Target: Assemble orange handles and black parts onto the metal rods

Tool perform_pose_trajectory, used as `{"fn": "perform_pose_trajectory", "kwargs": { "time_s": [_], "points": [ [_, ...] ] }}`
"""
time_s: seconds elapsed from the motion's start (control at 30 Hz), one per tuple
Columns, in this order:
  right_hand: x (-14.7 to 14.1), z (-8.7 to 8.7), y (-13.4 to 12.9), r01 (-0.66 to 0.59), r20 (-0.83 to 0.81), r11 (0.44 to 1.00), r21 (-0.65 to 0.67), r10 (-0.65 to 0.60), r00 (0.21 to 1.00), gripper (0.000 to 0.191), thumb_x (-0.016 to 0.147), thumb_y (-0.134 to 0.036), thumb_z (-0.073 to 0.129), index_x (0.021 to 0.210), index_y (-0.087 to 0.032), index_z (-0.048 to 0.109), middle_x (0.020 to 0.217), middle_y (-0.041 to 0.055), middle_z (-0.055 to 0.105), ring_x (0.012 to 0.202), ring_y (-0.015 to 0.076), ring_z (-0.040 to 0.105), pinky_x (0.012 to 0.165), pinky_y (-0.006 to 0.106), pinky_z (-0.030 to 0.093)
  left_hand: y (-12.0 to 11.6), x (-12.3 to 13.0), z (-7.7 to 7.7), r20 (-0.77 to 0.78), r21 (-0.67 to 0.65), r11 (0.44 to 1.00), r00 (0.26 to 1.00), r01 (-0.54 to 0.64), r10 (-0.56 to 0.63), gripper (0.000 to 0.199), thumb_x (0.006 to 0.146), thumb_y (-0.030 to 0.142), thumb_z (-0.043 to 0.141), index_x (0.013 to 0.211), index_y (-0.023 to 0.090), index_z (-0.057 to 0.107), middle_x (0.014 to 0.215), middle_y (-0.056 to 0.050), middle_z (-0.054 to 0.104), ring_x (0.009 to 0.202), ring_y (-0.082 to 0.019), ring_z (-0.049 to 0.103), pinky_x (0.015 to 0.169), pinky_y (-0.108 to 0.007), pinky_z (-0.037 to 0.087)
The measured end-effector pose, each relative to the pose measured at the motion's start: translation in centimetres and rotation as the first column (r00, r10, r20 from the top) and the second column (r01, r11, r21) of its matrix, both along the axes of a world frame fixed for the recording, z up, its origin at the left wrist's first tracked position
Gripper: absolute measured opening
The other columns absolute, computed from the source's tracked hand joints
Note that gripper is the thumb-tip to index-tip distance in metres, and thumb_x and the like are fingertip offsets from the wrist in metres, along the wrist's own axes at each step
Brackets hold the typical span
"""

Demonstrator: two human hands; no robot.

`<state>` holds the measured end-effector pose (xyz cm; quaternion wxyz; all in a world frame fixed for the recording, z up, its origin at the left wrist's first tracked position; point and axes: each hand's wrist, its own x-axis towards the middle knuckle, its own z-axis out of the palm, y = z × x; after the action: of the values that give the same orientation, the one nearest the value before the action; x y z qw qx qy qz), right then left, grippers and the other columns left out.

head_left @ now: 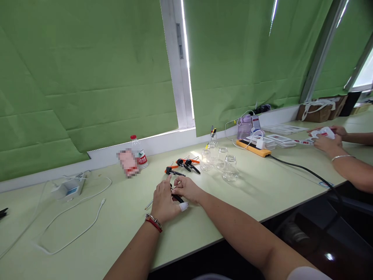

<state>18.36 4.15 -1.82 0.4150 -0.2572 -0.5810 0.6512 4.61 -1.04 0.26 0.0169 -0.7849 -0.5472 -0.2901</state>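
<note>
My left hand [164,200] curves around a black-handled tool [177,198], its thumb, wrapped in something white, near the handle's end. My right hand [186,189] pinches the same tool from the right, its fingertips meeting my left hand's fingers. Most of the tool is covered by my hands, so its exact kind cannot be made out. A thin rod [149,205] sticks out to the left from under my left hand. Just beyond lie several black and orange tools [183,165] with thin metal rods. Several clear glass jars [230,170] stand to their right.
A water bottle [141,153] stands by the wall beside a blurred pinkish item [128,162]. White cables [78,200] and a white power strip [70,188] lie left. An orange power strip [253,147] and purple bottle [244,127] stand right, near another person's hands [329,140] holding a white pack.
</note>
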Motion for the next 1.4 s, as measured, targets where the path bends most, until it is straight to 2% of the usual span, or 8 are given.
{"fn": "perform_pose_trajectory", "kwargs": {
  "time_s": [0.2, 0.37, 0.47, 0.53, 0.73, 0.87, 1.03, 1.4],
  "points": [
    [-0.2, 0.6, -0.2, 0.004, 0.001, 1.0, -0.03, -0.004, 1.0, 0.05, 0.066, -0.058, 0.068, 0.086, -0.02, 0.043, 0.065, -0.0025, 0.063, 0.06, 0.0194, 0.067, 0.058, 0.031, 0.051, 0.1, -0.3, 0.4, 0.091, -0.039, 0.999, 0.996, 0.013, -0.01, 0.099, 0.055, 0.045, 0.072, 0.139, 0.021, 0.027, 0.127, -0.013, 0.049, 0.117, -0.034, 0.047, 0.095, -0.047, 0.04],
    [0.6, 0.1, 1.4, 0.187, 0.085, 0.982, 0.011, -0.188, 0.979, 0.033, 0.078, -0.048, 0.058, 0.087, -0.02, 0.044, 0.066, -0.0015, 0.061, 0.053, 0.0144, 0.061, 0.053, 0.027, 0.048, -0.1, -0.8, 0.9, 0.171, -0.123, 0.992, 0.985, 0.025, -0.004, 0.1, 0.057, 0.039, 0.072, 0.141, 0.02, 0.023, 0.123, -0.013, 0.052, 0.113, -0.031, 0.05, 0.091, -0.045, 0.043],
    [1.9, -0.8, 2.9, 0.409, 0.296, 0.892, 0.191, -0.45, 0.843, 0.012, 0.082, -0.03, 0.054, 0.086, -0.02, 0.05, 0.074, 0.0005, 0.06, 0.059, 0.0129, 0.059, 0.057, 0.027, 0.047, -0.1, -1.2, 1.0, 0.226, -0.161, 0.986, 0.974, 0.044, -0.006, 0.098, 0.059, 0.034, 0.071, 0.142, 0.022, 0.02, 0.122, -0.012, 0.052, 0.112, -0.03, 0.05, 0.091, -0.044, 0.042],
    [2.7, -1.3, 3.5, 0.434, 0.437, 0.824, 0.364, -0.563, 0.702, 0.008, 0.081, -0.022, 0.054, 0.089, -0.019, 0.056, 0.082, 0.0034, 0.062, 0.072, 0.0153, 0.059, 0.065, 0.028, 0.047, -0.1, -1.3, 1.1, 0.247, -0.194, 0.98, 0.969, 0.055, -0.005, 0.098, 0.059, 0.032, 0.071, 0.142, 0.023, 0.02, 0.123, -0.012, 0.051, 0.113, -0.03, 0.049, 0.092, -0.044, 0.041],
    [2.5, -1.7, 3.5, 0.13, 0.605, 0.731, 0.669, -0.638, 0.476, 0.033, 0.083, -0.018, 0.052, 0.116, -0.02, 0.059, 0.116, 0.0096, 0.058, 0.107, 0.0238, 0.051, 0.088, 0.033, 0.038, 0.0, -1.4, 1.2, 0.346, -0.271, 0.956, 0.938, 0.117, -0.016, 0.098, 0.058, 0.031, 0.074, 0.142, 0.027, 0.022, 0.117, -0.01, 0.053, 0.105, -0.028, 0.053, 0.089, -0.044, 0.041],
    [1.7, -1.6, 3.4, -0.118, 0.644, 0.658, 0.744, -0.659, 0.388, 0.029, 0.087, -0.02, 0.048, 0.112, -0.022, 0.063, 0.113, 0.0097, 0.058, 0.102, 0.0242, 0.05, 0.086, 0.035, 0.034, 0.3, -2.1, 1.3, 0.474, -0.292, 0.932, 0.879, 0.215, -0.054, 0.097, 0.059, 0.029, 0.074, 0.14, 0.026, 0.02, 0.113, -0.008, 0.053, 0.098, -0.023, 0.055, 0.09, -0.041, 0.04],
    [1.8, -1.6, 3.7, -0.109, 0.648, 0.684, 0.721, -0.611, 0.456, 0.02, 0.086, -0.018, 0.05, 0.085, -0.019, 0.071, 0.1, 0.0084, 0.062, 0.092, 0.0198, 0.052, 0.082, 0.031, 0.034, 0.3, -2.9, 1.8, 0.615, -0.286, 0.907, 0.786, 0.308, -0.072, 0.09, 0.065, 0.03, 0.07, 0.139, 0.027, 0.019, 0.108, -0.006, 0.053, 0.091, -0.019, 0.054, 0.088, -0.038, 0.042],
    [2.2, -1.3, 3.6, -0.011, 0.666, 0.778, 0.628, -0.53, 0.524, 0.004, 0.072, -0.018, 0.065, 0.072, -0.018, 0.069, 0.093, 0.0057, 0.065, 0.082, 0.0174, 0.058, 0.068, 0.025, 0.041, -0.3, -2.3, 2.4, 0.594, -0.371, 0.859, 0.801, 0.354, -0.074, 0.088, 0.062, 0.026, 0.069, 0.137, 0.026, 0.023, 0.107, -0.006, 0.052, 0.09, -0.019, 0.052, 0.085, -0.037, 0.043]
  ]
}}
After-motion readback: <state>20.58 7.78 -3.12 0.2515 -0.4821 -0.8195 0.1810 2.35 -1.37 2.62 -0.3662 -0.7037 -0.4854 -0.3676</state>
